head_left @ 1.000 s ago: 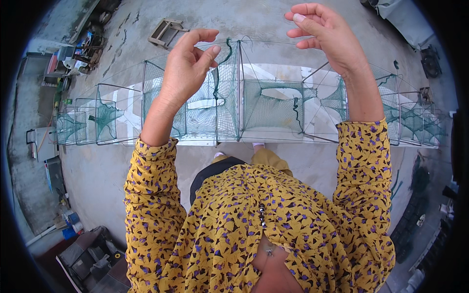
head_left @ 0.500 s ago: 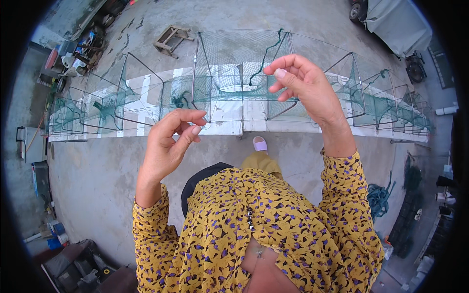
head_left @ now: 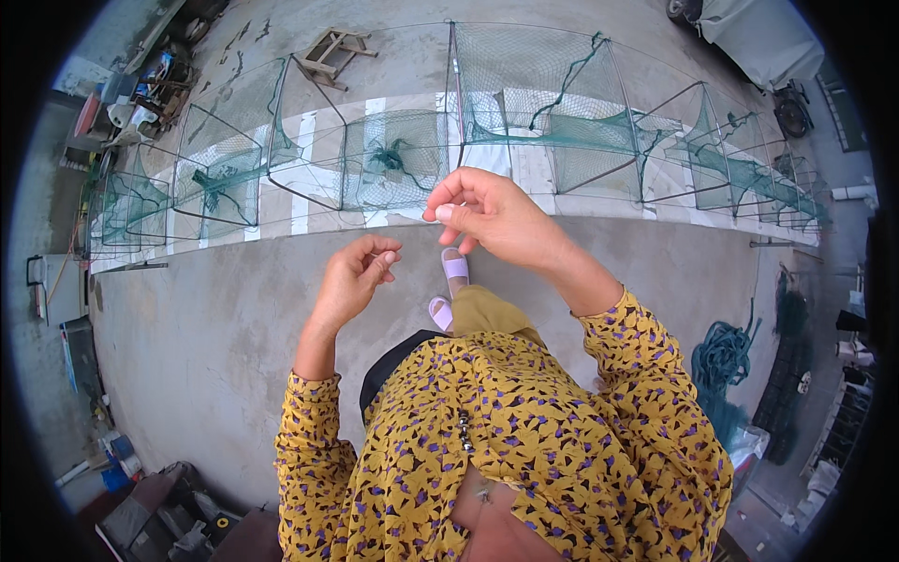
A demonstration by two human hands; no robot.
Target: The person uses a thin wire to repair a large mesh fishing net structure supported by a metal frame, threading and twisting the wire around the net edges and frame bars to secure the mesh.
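My left hand (head_left: 351,281) is held in front of my body with thumb and fingertips pinched together. Higher and to its right is my right hand (head_left: 496,220), its thumb drawn against its curled fingers. Anything between the fingertips is too thin or small to make out. Beyond both hands stretches a long folding fish trap (head_left: 393,169) of green mesh on dark metal frames. The right hand overlaps the near edge of its middle part and seems apart from it. A dark green cord (head_left: 567,84) hangs on the mesh, and bunched green netting (head_left: 220,183) shows at the left.
The trap lies along a white-striped low surface (head_left: 300,214). Behind it stands a small wooden stool (head_left: 332,61). Piled goods (head_left: 150,103) line the left wall. A tangle of teal netting (head_left: 721,356) lies at the right, and a covered vehicle (head_left: 768,42) stands at the far right.
My right hand has come down and left, closer to my left hand. The left hand has moved slightly right and lower. The view has shifted along the trap, and both slippers now show.
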